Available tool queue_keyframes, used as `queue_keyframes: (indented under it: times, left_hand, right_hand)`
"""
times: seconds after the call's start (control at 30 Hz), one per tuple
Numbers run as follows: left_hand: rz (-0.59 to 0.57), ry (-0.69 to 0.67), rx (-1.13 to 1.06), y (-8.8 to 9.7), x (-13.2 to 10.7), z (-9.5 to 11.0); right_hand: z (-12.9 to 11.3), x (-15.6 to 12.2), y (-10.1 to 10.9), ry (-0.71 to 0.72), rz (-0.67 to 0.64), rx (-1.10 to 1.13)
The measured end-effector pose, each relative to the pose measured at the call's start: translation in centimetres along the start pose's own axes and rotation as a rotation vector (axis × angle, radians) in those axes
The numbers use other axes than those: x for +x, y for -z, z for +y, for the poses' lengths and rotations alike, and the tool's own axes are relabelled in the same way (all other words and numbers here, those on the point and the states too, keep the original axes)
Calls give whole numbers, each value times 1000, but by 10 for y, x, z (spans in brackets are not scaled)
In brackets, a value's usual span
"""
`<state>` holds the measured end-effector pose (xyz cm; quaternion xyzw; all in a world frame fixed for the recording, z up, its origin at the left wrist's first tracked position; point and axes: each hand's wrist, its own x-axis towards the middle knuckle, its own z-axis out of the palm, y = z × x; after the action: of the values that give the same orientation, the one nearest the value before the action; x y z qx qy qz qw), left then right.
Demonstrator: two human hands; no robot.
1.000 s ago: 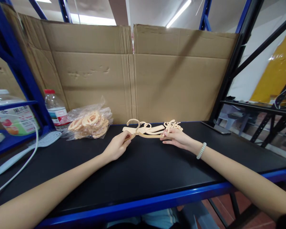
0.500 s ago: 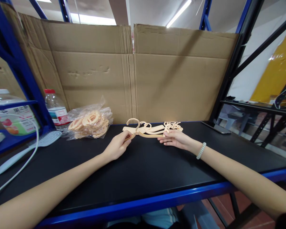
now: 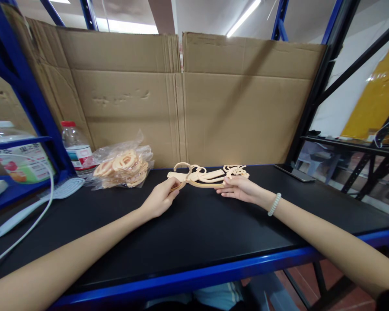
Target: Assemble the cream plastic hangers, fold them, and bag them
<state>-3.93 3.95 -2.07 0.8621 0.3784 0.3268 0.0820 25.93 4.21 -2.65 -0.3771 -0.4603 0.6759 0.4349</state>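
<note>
Between my two hands is a beige clothes hanger (image 3: 202, 185), its hook pointing up and away from me. My left hand (image 3: 160, 198) pinches its left arm, and the fingers of my right hand (image 3: 238, 188) close on its right end. Just behind it on the black table (image 3: 181, 246) lie more beige hangers (image 3: 212, 174), partly covered by the held one. A small heap of thin beige pieces (image 3: 238, 170) sits behind my right hand, and the hand hides part of it.
On the left are a clear bag of beige ring-shaped pieces (image 3: 125, 168), a red-capped bottle (image 3: 76, 149), a pale hairbrush (image 3: 60, 190) and a white cable (image 3: 48, 194). A phone (image 3: 294, 172) lies at the back right. Cardboard (image 3: 246, 103) walls the far edge.
The hanger and both hands have hardly moved; the hook has shifted very slightly. Both hands keep their hold.
</note>
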Motion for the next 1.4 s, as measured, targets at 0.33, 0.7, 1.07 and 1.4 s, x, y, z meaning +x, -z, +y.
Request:
queue_keyframes:
  times: [0.33, 0.7, 1.07, 1.4]
  left_hand:
    - [-5, -13, 29, -1, 0, -2]
    - [-19, 4, 20, 0, -1, 1]
    - [-20, -2, -6, -2, -1, 2]
    - [22, 42, -42, 1, 2, 8]
  right_hand:
    - [2, 0, -6, 26, 30, -33]
    - [10, 1, -12, 168, 117, -97]
    - [14, 0, -16, 274, 153, -134]
    - [7, -2, -14, 317, 108, -58]
